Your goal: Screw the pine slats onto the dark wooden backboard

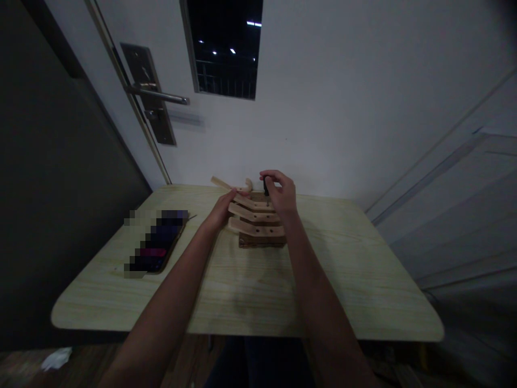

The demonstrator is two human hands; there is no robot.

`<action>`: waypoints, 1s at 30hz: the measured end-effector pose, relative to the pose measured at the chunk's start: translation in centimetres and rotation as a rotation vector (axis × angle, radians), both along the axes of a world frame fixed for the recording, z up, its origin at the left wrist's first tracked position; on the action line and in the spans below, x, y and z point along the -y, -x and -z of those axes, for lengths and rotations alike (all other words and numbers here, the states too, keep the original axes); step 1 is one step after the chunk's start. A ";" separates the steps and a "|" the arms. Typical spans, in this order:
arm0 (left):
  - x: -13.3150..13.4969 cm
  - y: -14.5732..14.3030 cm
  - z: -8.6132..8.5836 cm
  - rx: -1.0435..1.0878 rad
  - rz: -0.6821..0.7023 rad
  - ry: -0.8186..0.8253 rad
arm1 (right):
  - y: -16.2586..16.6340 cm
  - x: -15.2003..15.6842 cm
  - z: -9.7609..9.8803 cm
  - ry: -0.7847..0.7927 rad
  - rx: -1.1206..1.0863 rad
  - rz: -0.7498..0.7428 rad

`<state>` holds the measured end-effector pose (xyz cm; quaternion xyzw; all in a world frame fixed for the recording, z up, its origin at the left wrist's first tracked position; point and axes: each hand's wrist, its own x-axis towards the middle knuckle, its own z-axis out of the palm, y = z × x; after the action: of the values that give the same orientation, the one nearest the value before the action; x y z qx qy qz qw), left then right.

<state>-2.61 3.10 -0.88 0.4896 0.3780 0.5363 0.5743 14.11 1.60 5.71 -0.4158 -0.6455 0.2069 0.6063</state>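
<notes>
A brown board [262, 243] lies on the table, with several bent pale wooden hooks set across it. My right hand [284, 192] grips a screwdriver [265, 186] by its black handle. It stands nearly upright, its shaft reaching down to one wooden hook [258, 205] near the far side. My left hand [223, 209] is closed around the left end of that hook, some of its fingers hidden. Closer to me, two more hooks [251, 216] [258, 230] show dark holes. At the back, another hook [221, 183] points up to the left, with a curled tip.
A phone [161, 242], partly blurred out, lies on the left of the pale table [343, 280], with a thin dark rod [192, 217] beside it. Behind the table rises a white door with a metal handle [161, 97] and a dark window [226, 48].
</notes>
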 end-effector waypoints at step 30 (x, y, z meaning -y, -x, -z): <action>-0.3 0.0 0.5 0.032 0.017 0.033 | -0.1 -0.4 0.5 -0.027 -0.028 0.042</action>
<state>-2.64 3.41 -1.40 0.4747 0.3734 0.5327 0.5929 14.22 1.95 5.19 -0.4183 -0.6306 0.1913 0.6251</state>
